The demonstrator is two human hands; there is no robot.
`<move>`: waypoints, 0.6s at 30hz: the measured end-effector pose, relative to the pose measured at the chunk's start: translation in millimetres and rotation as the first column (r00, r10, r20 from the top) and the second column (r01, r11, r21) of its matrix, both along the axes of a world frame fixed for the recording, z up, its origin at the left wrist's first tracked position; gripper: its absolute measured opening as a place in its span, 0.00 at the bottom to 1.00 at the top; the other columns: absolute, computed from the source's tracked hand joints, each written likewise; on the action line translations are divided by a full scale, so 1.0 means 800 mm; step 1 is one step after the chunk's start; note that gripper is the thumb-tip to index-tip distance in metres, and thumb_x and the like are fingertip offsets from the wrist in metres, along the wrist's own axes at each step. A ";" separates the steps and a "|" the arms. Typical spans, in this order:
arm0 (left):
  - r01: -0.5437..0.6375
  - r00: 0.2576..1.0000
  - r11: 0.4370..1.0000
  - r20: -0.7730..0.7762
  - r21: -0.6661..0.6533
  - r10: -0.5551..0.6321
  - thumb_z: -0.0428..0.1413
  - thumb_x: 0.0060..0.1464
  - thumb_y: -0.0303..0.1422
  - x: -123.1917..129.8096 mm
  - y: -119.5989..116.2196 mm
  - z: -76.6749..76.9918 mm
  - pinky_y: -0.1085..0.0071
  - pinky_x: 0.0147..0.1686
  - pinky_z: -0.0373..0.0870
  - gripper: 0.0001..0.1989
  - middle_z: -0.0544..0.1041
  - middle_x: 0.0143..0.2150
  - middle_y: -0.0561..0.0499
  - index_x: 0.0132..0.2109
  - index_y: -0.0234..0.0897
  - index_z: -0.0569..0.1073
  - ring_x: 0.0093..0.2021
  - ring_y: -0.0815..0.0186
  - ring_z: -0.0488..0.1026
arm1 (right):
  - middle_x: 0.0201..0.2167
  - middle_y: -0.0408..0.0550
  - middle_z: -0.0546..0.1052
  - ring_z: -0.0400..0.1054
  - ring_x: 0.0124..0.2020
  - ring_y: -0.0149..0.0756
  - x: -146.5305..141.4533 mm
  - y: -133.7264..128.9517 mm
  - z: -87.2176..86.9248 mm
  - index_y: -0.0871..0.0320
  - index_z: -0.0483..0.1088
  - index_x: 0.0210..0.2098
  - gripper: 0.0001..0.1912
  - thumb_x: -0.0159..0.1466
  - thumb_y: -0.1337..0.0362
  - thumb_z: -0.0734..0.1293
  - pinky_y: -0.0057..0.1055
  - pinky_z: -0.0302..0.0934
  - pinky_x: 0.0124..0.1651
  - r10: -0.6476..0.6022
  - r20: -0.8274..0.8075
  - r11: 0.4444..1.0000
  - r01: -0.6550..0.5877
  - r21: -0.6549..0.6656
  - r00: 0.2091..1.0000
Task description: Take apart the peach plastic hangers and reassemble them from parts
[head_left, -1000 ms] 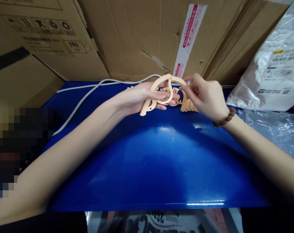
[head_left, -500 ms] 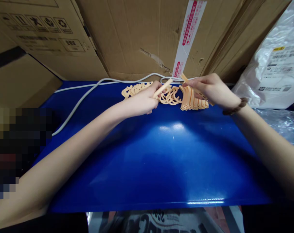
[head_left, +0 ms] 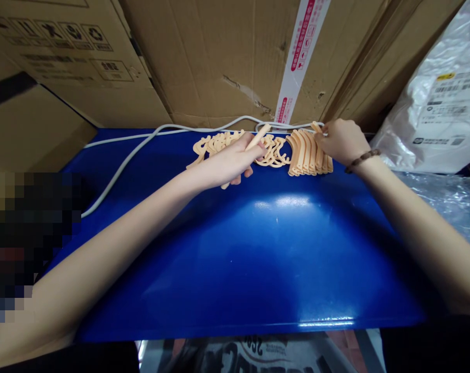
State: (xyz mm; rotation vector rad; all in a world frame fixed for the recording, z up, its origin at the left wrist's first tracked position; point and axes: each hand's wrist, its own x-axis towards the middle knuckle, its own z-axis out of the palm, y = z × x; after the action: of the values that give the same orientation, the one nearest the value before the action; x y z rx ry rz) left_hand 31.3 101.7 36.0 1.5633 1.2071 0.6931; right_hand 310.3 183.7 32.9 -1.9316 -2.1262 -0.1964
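Observation:
My left hand (head_left: 235, 160) is closed around a beige strip (head_left: 259, 135), its upper end pointing up and to the right past my thumb. Beneath and behind that hand lies a heap of beige curved pieces (head_left: 274, 151) with hook-like ends, partly hidden by it. To the right, several beige curved strips (head_left: 302, 151) stand side by side in a neat row. My right hand (head_left: 341, 141) is at the back right of this row, fingers pinched on the end of another beige strip (head_left: 316, 126). Most of that strip is hard to tell from the row.
The blue tabletop (head_left: 235, 248) stretches toward me. A white cable (head_left: 129, 168) runs along its back and left. Cardboard boxes (head_left: 211, 57) stand behind, and a white plastic-wrapped parcel (head_left: 440, 109) sits at the right by clear plastic wrap (head_left: 444, 202).
My right hand has moved right and back, from above the row to its far right end, uncovering more strips. My left hand has turned slightly, tilting its strip.

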 end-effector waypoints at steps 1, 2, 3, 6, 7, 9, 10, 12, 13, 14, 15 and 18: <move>0.004 1.000 1.000 0.002 -0.006 -0.004 0.54 0.62 0.39 0.000 0.000 0.000 0.77 0.16 0.53 0.12 0.72 0.49 0.46 0.50 0.40 0.66 0.26 0.74 0.68 | 0.32 0.66 0.80 0.76 0.39 0.53 -0.001 -0.002 0.001 0.69 0.82 0.36 0.13 0.65 0.65 0.67 0.43 0.64 0.39 -0.007 0.013 1.000 0.007 -0.013 1.000; 0.009 1.000 1.000 0.006 -0.015 -0.009 0.54 0.63 0.42 0.000 0.001 0.000 0.77 0.16 0.53 0.13 0.72 0.50 0.45 0.50 0.40 0.66 0.27 0.74 0.68 | 0.33 0.67 0.80 0.76 0.39 0.53 -0.003 -0.005 0.002 0.69 0.82 0.37 0.13 0.65 0.66 0.67 0.43 0.63 0.40 -0.014 0.021 1.000 0.014 -0.025 1.000; 0.016 1.000 1.000 0.008 -0.027 -0.015 0.53 0.64 0.44 0.000 0.001 0.000 0.76 0.16 0.53 0.14 0.72 0.52 0.45 0.50 0.40 0.66 0.27 0.74 0.68 | 0.34 0.67 0.80 0.76 0.40 0.53 -0.005 -0.008 0.004 0.69 0.82 0.38 0.13 0.65 0.67 0.67 0.43 0.63 0.41 -0.018 0.023 0.999 0.019 -0.033 1.000; 0.006 1.000 0.999 0.008 -0.054 -0.005 0.49 0.64 0.50 0.001 0.002 0.000 0.73 0.16 0.53 0.18 0.74 0.51 0.44 0.49 0.41 0.67 0.26 0.72 0.67 | 0.34 0.67 0.81 0.75 0.40 0.51 -0.010 -0.017 0.007 0.70 0.83 0.43 0.14 0.64 0.69 0.67 0.43 0.62 0.41 -0.011 0.013 0.999 0.011 -0.047 1.000; -0.008 1.000 0.998 0.010 -0.057 0.009 0.47 0.64 0.51 0.002 0.002 0.000 0.72 0.16 0.53 0.19 0.75 0.50 0.43 0.48 0.41 0.68 0.26 0.71 0.67 | 0.34 0.68 0.81 0.75 0.40 0.51 -0.011 -0.018 0.007 0.70 0.82 0.43 0.15 0.64 0.69 0.66 0.43 0.61 0.41 -0.009 0.008 0.999 0.009 -0.052 1.000; -0.044 0.998 0.998 0.033 -0.051 0.046 0.44 0.65 0.51 0.004 0.001 0.001 0.71 0.18 0.54 0.20 0.76 0.46 0.43 0.46 0.41 0.68 0.26 0.69 0.66 | 0.35 0.70 0.81 0.75 0.39 0.51 -0.012 -0.020 0.008 0.71 0.82 0.44 0.15 0.65 0.70 0.66 0.43 0.60 0.41 -0.009 0.001 0.998 0.009 -0.057 1.000; -0.062 0.997 0.997 0.053 -0.044 0.064 0.43 0.65 0.50 0.005 0.000 0.003 0.71 0.19 0.55 0.19 0.76 0.45 0.44 0.45 0.41 0.68 0.26 0.69 0.66 | 0.35 0.69 0.81 0.75 0.39 0.50 -0.012 -0.020 0.009 0.71 0.82 0.43 0.15 0.65 0.69 0.66 0.42 0.59 0.40 -0.014 0.002 0.998 0.014 -0.055 1.000; -0.098 0.990 0.995 0.096 -0.033 0.101 0.45 0.67 0.47 0.007 -0.002 0.007 0.72 0.21 0.58 0.16 0.75 0.40 0.46 0.43 0.40 0.66 0.26 0.69 0.66 | 0.32 0.66 0.80 0.74 0.38 0.48 -0.014 -0.023 0.015 0.70 0.82 0.41 0.14 0.66 0.66 0.66 0.40 0.58 0.39 -0.025 -0.023 0.999 0.024 -0.033 0.999; -0.116 0.986 0.993 0.122 -0.027 0.118 0.48 0.67 0.46 0.008 -0.003 0.009 0.72 0.22 0.61 0.14 0.74 0.37 0.47 0.42 0.40 0.66 0.26 0.70 0.67 | 0.31 0.64 0.79 0.73 0.37 0.46 -0.017 -0.027 0.020 0.69 0.81 0.40 0.15 0.67 0.63 0.67 0.39 0.58 0.38 -0.023 -0.054 0.999 0.022 -0.023 0.998; -0.138 0.979 0.990 0.148 -0.020 0.140 0.51 0.67 0.44 0.009 -0.004 0.012 0.73 0.24 0.63 0.13 0.73 0.35 0.49 0.40 0.40 0.65 0.26 0.70 0.68 | 0.29 0.60 0.77 0.73 0.35 0.44 -0.022 -0.032 0.025 0.68 0.81 0.38 0.17 0.69 0.59 0.67 0.38 0.57 0.37 -0.012 -0.087 1.000 0.011 -0.018 0.996; -0.161 0.971 0.987 0.175 -0.015 0.161 0.55 0.66 0.43 0.011 -0.006 0.015 0.74 0.25 0.64 0.13 0.72 0.32 0.50 0.38 0.39 0.65 0.26 0.70 0.69 | 0.27 0.58 0.76 0.71 0.34 0.42 -0.029 -0.039 0.031 0.66 0.80 0.37 0.19 0.70 0.54 0.67 0.37 0.57 0.36 0.022 -0.149 0.999 -0.027 -0.036 0.989; -0.204 0.945 0.979 0.258 -0.012 0.200 0.62 0.63 0.35 0.016 -0.011 0.022 0.78 0.24 0.65 0.14 0.72 0.27 0.54 0.35 0.39 0.64 0.24 0.72 0.72 | 0.23 0.47 0.74 0.65 0.25 0.31 -0.059 -0.070 0.047 0.59 0.78 0.34 0.28 0.73 0.43 0.61 0.31 0.56 0.31 0.223 -0.400 0.924 -0.324 -0.205 0.889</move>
State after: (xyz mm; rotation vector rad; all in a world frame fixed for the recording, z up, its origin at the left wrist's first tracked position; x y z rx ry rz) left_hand 44.3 92.9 53.3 1.3237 1.1760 1.0093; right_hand 262.7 127.4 70.7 -1.5977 -2.2098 0.4977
